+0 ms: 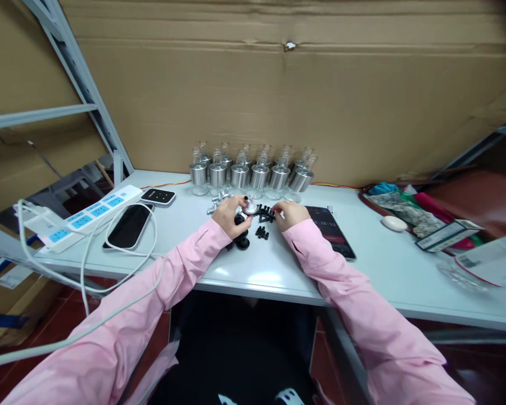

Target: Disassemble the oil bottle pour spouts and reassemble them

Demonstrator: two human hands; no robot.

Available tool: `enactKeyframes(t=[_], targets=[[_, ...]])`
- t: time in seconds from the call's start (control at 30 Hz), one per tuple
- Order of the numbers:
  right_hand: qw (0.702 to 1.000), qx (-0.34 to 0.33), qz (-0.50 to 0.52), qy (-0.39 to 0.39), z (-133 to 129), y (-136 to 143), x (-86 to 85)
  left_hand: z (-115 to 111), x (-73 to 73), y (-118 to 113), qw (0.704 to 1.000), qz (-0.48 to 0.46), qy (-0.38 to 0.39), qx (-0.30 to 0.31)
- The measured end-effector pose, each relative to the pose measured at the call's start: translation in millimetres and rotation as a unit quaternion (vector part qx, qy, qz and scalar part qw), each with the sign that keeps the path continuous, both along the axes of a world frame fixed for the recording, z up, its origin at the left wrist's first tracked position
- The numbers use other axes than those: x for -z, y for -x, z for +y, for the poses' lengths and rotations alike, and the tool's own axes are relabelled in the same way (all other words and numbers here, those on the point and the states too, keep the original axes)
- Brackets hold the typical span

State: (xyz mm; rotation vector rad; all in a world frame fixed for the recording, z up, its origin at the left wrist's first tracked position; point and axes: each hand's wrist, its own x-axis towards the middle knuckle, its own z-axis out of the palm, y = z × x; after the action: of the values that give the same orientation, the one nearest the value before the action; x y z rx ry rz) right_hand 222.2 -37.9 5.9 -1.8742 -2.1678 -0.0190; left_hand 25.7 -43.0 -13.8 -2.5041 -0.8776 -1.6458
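Observation:
My left hand point(229, 217) grips a round silver cap point(249, 207) with a small dark tip on top, between thumb and fingers. Close to it, my right hand point(292, 215) has its fingertips drawn together beside small black parts point(265, 210); whatever they pinch is too small to make out. A little group of black pieces point(262, 232) lies on the table between the hands. Round black caps point(242, 242) sit below my left hand, partly covered by it. Behind that hand are several shiny silver pieces point(219, 201).
Glass bottles with metal sleeves point(260, 175) stand in rows along the cardboard wall point(278, 101). A dark tablet-like device point(335, 233) lies by my right forearm. On the left are a phone point(129, 226), a power strip point(96, 214) and looping white cables. A small box point(449, 235) is at right.

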Motion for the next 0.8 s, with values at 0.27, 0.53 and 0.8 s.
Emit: enactKeyframes(t=[0.27,0.53,0.8], targets=[[0.985,0.065,-0.106,0.119,1,-2,-3.9,-1,1.1,1,0.997,-0.004,0.064,0.031],[0.991,0.058,-0.087,0.078,3,-2,6.8,1,3.3,1,0.996,0.045,0.071,0.025],[0.996,0.051,-0.034,0.067,5,-2,9.7,1,3.1,1,0.994,0.074,0.086,0.001]])
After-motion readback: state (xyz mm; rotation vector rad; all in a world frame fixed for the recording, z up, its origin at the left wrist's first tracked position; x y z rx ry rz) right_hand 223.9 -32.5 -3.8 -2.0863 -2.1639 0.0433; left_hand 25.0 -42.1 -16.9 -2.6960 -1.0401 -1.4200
